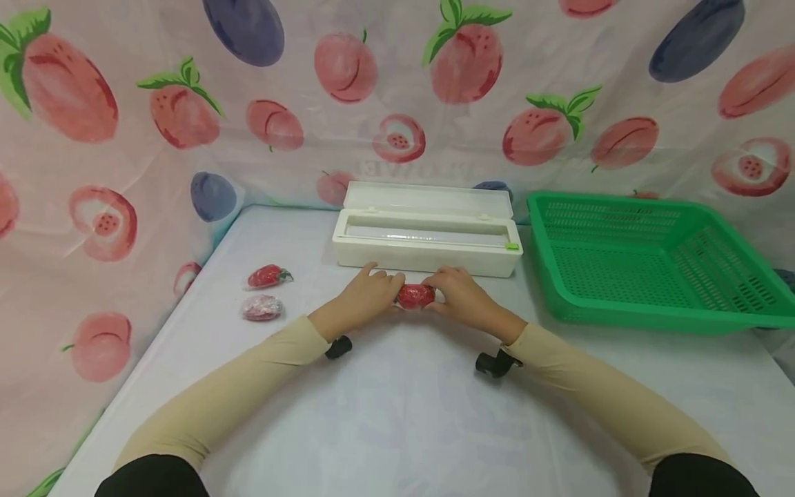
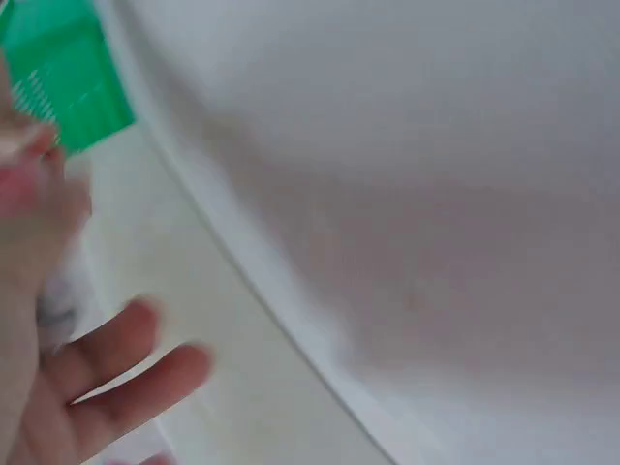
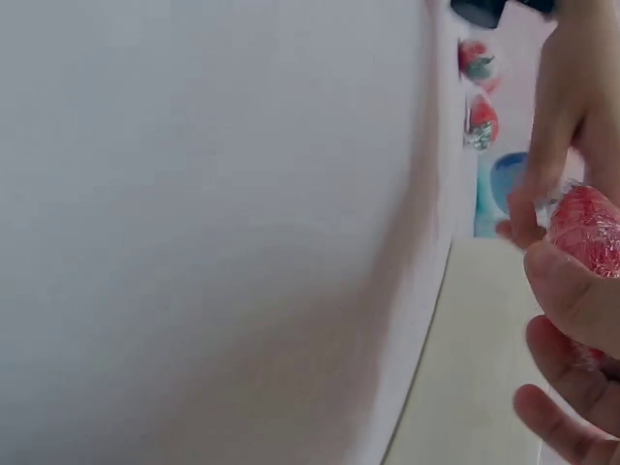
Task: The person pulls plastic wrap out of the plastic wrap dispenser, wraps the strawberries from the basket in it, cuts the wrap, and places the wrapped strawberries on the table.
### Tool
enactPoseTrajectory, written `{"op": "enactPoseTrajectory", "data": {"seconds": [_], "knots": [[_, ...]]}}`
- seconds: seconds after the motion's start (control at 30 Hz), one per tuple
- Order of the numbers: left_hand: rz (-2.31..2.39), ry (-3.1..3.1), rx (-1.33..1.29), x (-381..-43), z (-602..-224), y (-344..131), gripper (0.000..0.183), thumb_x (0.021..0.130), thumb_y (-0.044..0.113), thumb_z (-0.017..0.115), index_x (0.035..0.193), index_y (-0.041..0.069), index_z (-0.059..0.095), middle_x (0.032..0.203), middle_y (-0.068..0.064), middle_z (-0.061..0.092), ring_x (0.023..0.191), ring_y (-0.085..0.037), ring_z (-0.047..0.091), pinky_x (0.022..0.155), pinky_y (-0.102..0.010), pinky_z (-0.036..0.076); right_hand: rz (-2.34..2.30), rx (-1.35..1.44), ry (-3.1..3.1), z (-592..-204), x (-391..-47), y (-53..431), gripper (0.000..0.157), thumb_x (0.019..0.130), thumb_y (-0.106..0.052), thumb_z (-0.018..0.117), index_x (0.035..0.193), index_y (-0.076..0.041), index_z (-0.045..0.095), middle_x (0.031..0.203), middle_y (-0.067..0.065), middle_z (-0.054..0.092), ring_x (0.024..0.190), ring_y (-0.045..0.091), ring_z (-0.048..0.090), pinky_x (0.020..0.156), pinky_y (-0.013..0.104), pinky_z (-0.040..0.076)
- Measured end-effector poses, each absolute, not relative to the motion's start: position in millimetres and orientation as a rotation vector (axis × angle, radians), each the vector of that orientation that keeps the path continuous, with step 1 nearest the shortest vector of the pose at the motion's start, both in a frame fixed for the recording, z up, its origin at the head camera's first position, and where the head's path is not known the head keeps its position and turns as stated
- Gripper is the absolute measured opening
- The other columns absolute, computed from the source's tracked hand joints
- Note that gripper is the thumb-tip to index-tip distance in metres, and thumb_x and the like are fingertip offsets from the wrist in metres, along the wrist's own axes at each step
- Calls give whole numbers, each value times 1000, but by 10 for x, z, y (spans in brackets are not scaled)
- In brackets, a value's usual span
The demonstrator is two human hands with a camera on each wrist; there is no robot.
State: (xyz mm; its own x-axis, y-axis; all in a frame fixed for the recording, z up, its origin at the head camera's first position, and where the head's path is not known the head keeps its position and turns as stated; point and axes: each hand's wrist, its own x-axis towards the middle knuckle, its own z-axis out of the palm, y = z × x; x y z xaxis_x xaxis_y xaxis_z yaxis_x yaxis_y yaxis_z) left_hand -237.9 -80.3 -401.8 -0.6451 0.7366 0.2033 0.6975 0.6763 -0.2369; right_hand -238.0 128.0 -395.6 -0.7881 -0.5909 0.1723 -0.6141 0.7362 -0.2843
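Note:
A red fruit [image 1: 415, 296], strawberry-like and wrapped in clear film, is held between both hands, just in front of the white film box [image 1: 428, 261]. My left hand [image 1: 368, 295] pinches its left end, while my right hand [image 1: 462, 297] grips the right end with thumb and fingers. Creased film shows on the fruit [image 3: 587, 232] in the right wrist view. Blur covers the fruit in the left wrist view, where two fingers of the left hand [image 2: 48, 387] extend away from it. The box's lid [image 1: 428, 200] stands raised, showing a roll of film [image 1: 428, 236] inside.
Two more film-wrapped red fruits lie at the left: one with a green top [image 1: 267, 276], and a paler one [image 1: 262, 308] nearer. A green slotted basket [image 1: 621, 314] stands at the right. A green slider [image 1: 512, 246] sits at the box's right end. Fruit-patterned cloth hangs behind the white-covered table [image 1: 397, 428].

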Motion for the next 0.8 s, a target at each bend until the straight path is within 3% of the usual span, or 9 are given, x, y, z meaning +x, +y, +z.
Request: {"op": "enactPoseTrajectory", "data": {"seconds": [0.1,0.2,0.4,0.47,0.67,0.8], "knots": [[163,-2658,-1163,-2383,-3966,-955,32,88,34,62,99,6,50,87,-6,69,88,-25,66,100,-49,41,361,1032,-2793,-3958,-2422,1185,31,74,-24,79,97,-5,69,90,4,70,93,20,58,89,44,40],[215,-2630,-1159,-2402,-3924,-1084,21,90,28,60,96,8,55,89,-5,71,88,-24,66,100,-48,41,150,1104,-2691,-3967,-2477,1085,33,75,-33,76,92,-7,67,88,2,70,94,20,58,92,44,41],[333,-2636,-1057,-2440,-3889,-1322,6,88,16,62,92,11,64,83,-3,73,85,-23,66,99,-47,41,53,1216,-2624,-3911,-2580,830,36,79,-35,71,103,-7,66,98,4,70,99,21,59,95,45,42],[333,-2682,-1015,-2442,-3876,-1395,9,88,17,63,94,11,64,85,-5,73,86,-24,66,100,-49,41,47,1222,-2654,-3882,-2614,728,35,80,-35,70,103,-8,67,98,3,71,98,20,59,95,44,42],[105,-2828,-914,-2430,-3811,-1601,40,82,31,71,111,8,55,104,-10,68,101,-29,62,103,-53,36,-127,1263,-2627,-3922,-2750,415,35,83,-42,64,99,-11,69,95,-1,72,91,17,57,90,36,44],[39,-2837,-874,-2427,-3813,-1742,39,77,27,76,107,9,59,102,-9,67,99,-28,61,103,-52,36,-215,1308,-2586,-3964,-2818,227,35,84,-44,62,99,-14,71,93,-4,72,87,16,57,87,33,45]]}}
